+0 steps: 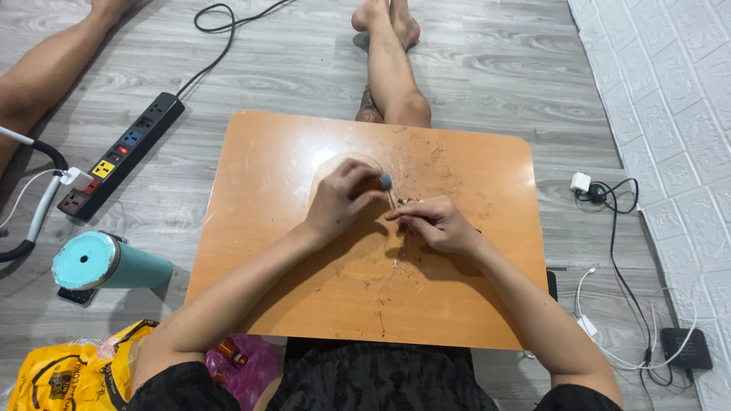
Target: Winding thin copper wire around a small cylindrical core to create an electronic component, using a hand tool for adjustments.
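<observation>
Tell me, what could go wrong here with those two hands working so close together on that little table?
The left hand holds a small orange tool with a grey tip right beside the right hand, so a slip might jab the fingers. The piece pinched by the right hand is too small to identify; it could drop among the dark scraps on the orange table. The teal tumbler lying on its side might roll.

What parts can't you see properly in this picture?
Head view:
- The small thing under the right hand: its fingers cover it.
- The tool in the left hand: only its grey tip shows.
- The yellow bag: cut off by the bottom edge.
- The dark item under the teal tumbler: mostly hidden.
- The marks on the orange table: too small to tell.
</observation>
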